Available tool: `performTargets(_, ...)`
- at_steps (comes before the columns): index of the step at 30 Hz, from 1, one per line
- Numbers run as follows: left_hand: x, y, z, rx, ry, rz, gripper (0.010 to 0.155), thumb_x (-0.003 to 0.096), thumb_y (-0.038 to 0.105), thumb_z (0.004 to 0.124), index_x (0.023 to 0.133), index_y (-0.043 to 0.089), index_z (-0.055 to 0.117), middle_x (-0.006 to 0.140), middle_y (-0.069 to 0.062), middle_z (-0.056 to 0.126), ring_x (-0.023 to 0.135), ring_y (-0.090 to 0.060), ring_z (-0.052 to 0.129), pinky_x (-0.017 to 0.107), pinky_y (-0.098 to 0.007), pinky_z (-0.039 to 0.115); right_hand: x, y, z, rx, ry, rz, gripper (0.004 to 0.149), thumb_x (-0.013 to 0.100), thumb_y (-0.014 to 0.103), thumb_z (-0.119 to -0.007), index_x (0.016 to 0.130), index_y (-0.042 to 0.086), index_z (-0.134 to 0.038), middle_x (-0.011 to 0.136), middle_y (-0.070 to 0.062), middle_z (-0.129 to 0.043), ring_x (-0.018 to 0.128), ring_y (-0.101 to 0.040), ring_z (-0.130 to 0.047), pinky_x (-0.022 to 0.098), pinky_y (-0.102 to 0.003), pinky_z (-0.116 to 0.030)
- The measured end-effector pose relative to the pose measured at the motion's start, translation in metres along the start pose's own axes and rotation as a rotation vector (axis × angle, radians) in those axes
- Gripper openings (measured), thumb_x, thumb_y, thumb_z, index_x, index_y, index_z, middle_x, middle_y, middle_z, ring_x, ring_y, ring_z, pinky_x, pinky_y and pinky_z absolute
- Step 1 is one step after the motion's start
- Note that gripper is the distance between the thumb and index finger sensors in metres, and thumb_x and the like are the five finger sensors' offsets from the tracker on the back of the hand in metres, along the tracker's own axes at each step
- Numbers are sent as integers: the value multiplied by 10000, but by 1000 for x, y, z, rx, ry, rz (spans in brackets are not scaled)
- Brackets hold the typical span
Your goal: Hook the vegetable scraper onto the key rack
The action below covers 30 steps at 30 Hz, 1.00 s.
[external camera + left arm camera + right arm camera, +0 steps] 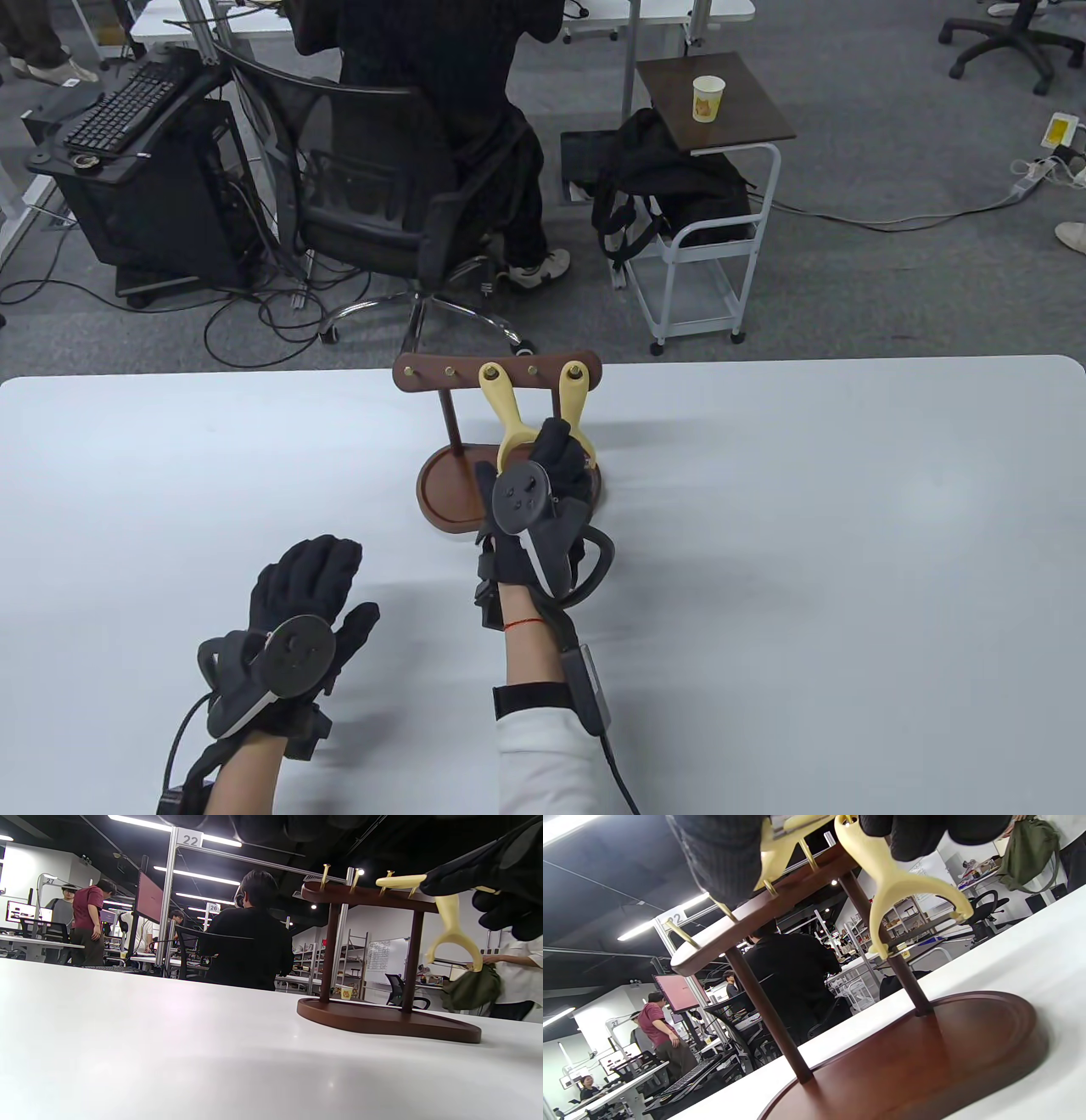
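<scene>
While one yellow scraper (573, 401) already hangs from the key rack (499, 373), the right hand (547, 480) grips a second vegetable scraper (501, 416), its loop at a brass peg, apparently nearly hooked; the left hand (301, 607) rests open on the table (848, 552).

pale yellow scrapers (502, 413), dark-brown rack (450, 492) — white table (848, 552)

Two scrapers (499, 407) are hanging on the key rack (450, 373), which is standing mid-bench (848, 552), beyond both hands.
</scene>
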<state>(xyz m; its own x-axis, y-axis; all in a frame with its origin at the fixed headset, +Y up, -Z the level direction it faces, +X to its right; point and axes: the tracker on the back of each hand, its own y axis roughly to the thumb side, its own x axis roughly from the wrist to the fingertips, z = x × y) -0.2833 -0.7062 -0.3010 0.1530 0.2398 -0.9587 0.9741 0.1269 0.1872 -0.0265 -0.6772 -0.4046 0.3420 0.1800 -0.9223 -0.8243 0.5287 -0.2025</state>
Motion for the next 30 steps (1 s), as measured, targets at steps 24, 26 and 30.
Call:
performTargets(24,0,9,3,6,-18,27,719,497,664,549,1135,392,357,1250,93,351,1209,-240,415,861,-581,417,-73,-31,52,-132,-34,280,621,611,372,-746,1129,172,-469,1197,-155,-461,1003,-489,-560,708,-628,-550)
performTargets(26,0,10,4,8,-21,30,718,497,665,546,1135,392,358,1251,93,352,1209,-241,415,862,-580,417,-81,-37,55,-127,-33,291,603,612,361,-739,1126,179,-481,1196,-147,-471,1003,-488,-562,709,-627,-550)
performTargets(30,0,11,4,5,-21,32,715,497,666,542,1134,393,362,1250,97,358,1209,-238,418,861,-580,420,-94,-49,59,-121,-42,310,575,614,343,-727,1120,188,-500,1194,-137,-488,1005,-485,-564,710,-626,-550)
